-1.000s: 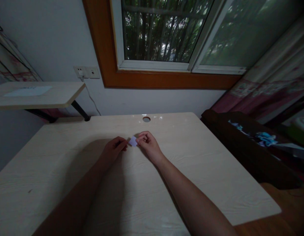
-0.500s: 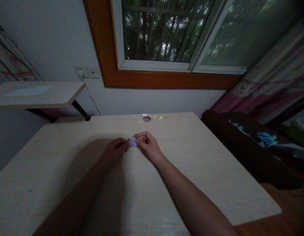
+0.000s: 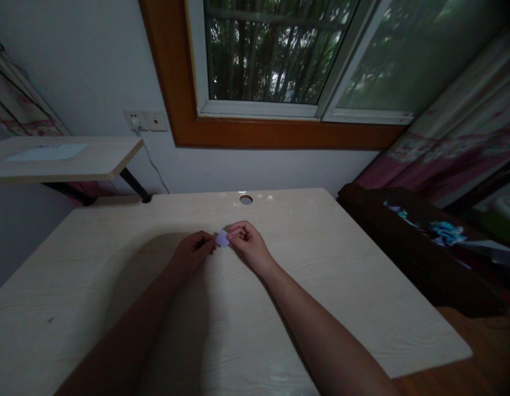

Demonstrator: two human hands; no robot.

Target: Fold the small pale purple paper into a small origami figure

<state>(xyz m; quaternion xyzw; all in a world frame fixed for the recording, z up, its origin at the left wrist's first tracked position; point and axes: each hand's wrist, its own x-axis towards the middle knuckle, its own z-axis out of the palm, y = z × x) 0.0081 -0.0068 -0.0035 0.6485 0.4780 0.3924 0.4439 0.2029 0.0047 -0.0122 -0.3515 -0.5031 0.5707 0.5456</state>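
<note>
A small pale purple piece of paper [image 3: 222,238] is stretched between my two hands, over the far middle part of the light wood-grain desk [image 3: 321,264]. My left hand [image 3: 193,250] pinches its left corner between thumb and forefinger. On the opposite side, my right hand [image 3: 249,242] pinches the right edge, its other fingers loosely curled. The paper looks diamond-shaped from here; the parts under the fingertips are hidden.
A round cable hole [image 3: 246,200] is near the desk's back edge. At the left stands a raised shelf [image 3: 102,157] on black legs, with a paper sheet [image 3: 49,152] on it. Wall sockets [image 3: 144,121] hold a plug and cord. Dark furniture [image 3: 374,231] flanks the right side.
</note>
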